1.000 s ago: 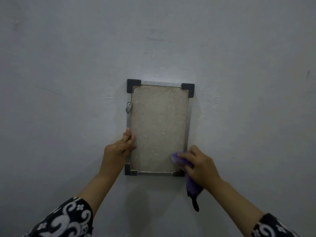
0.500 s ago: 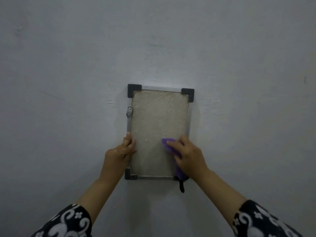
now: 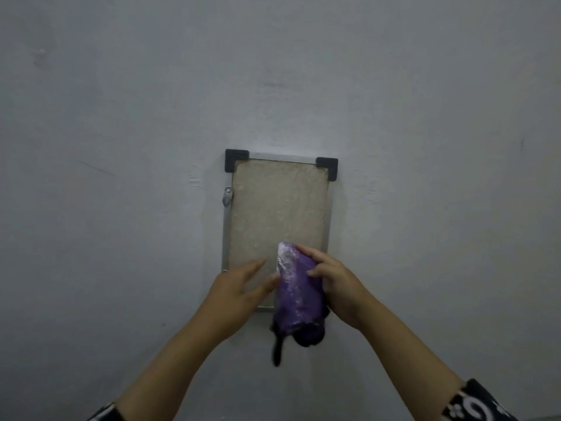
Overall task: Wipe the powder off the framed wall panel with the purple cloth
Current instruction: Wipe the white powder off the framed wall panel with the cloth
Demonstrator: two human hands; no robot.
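Gripping the powdery cloth (image 3: 296, 291) at lower centre, right hand (image 3: 340, 287) overlaps the panel (image 3: 277, 208); left hand (image 3: 239, 291) lies flat alongside, fingers relaxed.

Grey wall (image 3: 121, 147), framed panel (image 3: 277, 208) mounted on it, black corner caps, small metal clip at L edge

The single head view looked straight at a grey wall (image 3: 121, 101) from close range. It faced forward, with both forearms entering from the bottom edge.
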